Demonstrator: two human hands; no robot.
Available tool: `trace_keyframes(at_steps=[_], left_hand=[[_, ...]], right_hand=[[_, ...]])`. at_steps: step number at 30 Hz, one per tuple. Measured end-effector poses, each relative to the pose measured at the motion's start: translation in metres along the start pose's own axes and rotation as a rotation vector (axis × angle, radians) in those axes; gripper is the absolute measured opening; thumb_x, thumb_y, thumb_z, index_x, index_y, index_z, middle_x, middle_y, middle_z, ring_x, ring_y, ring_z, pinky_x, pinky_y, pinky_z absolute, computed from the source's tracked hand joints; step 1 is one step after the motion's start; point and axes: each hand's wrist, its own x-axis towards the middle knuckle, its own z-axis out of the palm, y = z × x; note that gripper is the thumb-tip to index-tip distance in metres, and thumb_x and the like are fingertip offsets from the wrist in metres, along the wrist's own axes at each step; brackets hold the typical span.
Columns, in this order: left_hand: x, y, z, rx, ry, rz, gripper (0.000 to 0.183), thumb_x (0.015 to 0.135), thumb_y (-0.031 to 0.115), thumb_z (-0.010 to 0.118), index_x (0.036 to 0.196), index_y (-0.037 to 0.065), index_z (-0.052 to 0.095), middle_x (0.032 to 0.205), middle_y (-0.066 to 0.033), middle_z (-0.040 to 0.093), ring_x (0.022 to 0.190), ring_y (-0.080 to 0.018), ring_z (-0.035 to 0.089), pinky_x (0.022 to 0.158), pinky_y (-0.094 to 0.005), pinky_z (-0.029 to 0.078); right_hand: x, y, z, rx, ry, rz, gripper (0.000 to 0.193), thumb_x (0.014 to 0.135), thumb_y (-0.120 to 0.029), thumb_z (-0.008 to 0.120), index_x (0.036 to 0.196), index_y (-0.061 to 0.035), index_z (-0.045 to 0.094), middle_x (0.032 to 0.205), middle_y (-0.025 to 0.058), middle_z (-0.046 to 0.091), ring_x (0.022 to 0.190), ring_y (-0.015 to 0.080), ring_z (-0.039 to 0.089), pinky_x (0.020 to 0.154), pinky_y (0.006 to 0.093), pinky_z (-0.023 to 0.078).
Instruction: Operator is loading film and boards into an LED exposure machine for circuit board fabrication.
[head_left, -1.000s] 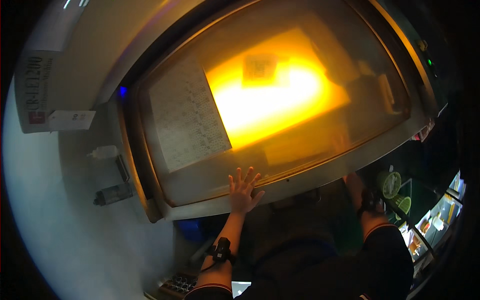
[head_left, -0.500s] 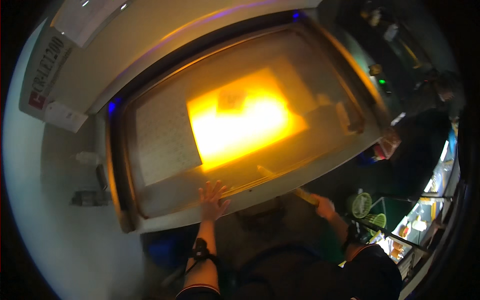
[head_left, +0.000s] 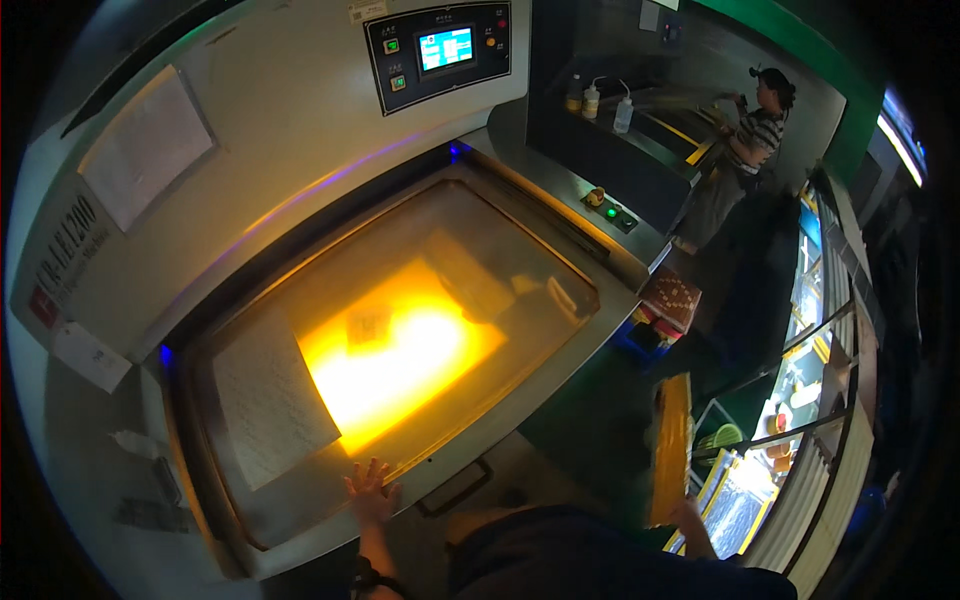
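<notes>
Sheet (head_left: 270, 410), pale and finely patterned, at the left of a broad, metal-rimmed, glass-topped bed (head_left: 550, 368). The person's left hand (head_left: 372, 490) lies at the front edge — fingers splayed wide, holding nothing. Above it, a bright yellow rectangle (head_left: 400, 375) glows at the glass. Farther right, clear of the bed, extends a long, flat, orange-yellow panel (head_left: 672, 450); the right hand (head_left: 690, 522) is closed on its lower end — the exact curl of its fingers I cannot tell. Beyond, a co-worker (head_left: 757, 135) in a striped top stands.
</notes>
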Motion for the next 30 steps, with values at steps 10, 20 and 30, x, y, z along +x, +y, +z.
trace_keyframes(at_steps=[10,20,30], left_hand=[[0.020,0.000,-0.025,-0.147,0.092,0.119,0.086,0.083,0.064,0.062,0.149,0.013,0.043,0.156,-0.0159,0.037,0.147,-0.0438,0.023,0.113,-0.0709,0.017],[-0.081,-0.143,-0.108,-0.042,-0.572,-0.201,0.078,0.084,0.035,0.069,0.152,0.014,0.037,0.155,-0.0075,0.041,0.135,-0.0394,0.047,0.116,-0.0584,0.027],[-0.036,-0.278,-0.183,0.197,-0.511,-0.112,0.071,0.084,0.008,0.065,0.150,0.012,0.039,0.150,-0.0182,0.044,0.130,-0.0486,0.047,0.111,-0.0560,0.036]], right_hand=[[-0.040,-0.229,0.181,-0.979,-0.366,-1.057,0.049,0.078,-0.020,0.066,0.127,-0.0139,0.062,0.111,0.0166,0.070,0.099,0.0372,0.067,0.084,0.0445,0.054],[-0.285,-0.244,0.524,-1.399,-1.149,-1.760,0.037,0.090,-0.026,0.057,0.126,-0.0225,0.063,0.118,0.0056,0.068,0.108,0.0269,0.066,0.088,0.0438,0.053],[-0.365,-0.179,0.663,-1.468,-1.035,-1.817,0.054,0.096,-0.029,0.052,0.148,-0.0199,0.042,0.150,0.0092,0.046,0.138,0.0283,0.045,0.112,0.0591,0.034]])
